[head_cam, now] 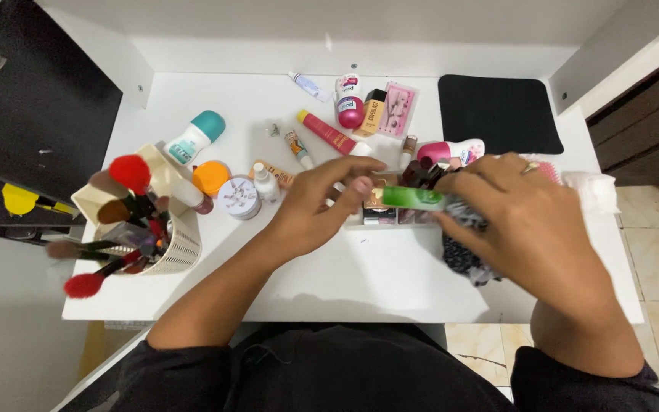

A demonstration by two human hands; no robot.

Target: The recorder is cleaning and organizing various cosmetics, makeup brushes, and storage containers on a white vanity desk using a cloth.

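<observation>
A white basket (173,252) at the table's (345,282) left edge holds makeup brushes (120,217). Beside it stand a teal-capped bottle (194,137) and an orange jar (211,177). The left hand (322,206) pinches one end of a green tube (413,198); the right hand (524,221) grips the other end, with dark cloth (463,259) under it

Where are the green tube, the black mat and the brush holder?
green tube (412,198), head view, middle of its body, between both hands.
black mat (499,113), head view, its centre.
brush holder (181,248), head view, its cream latticed side wall.
</observation>
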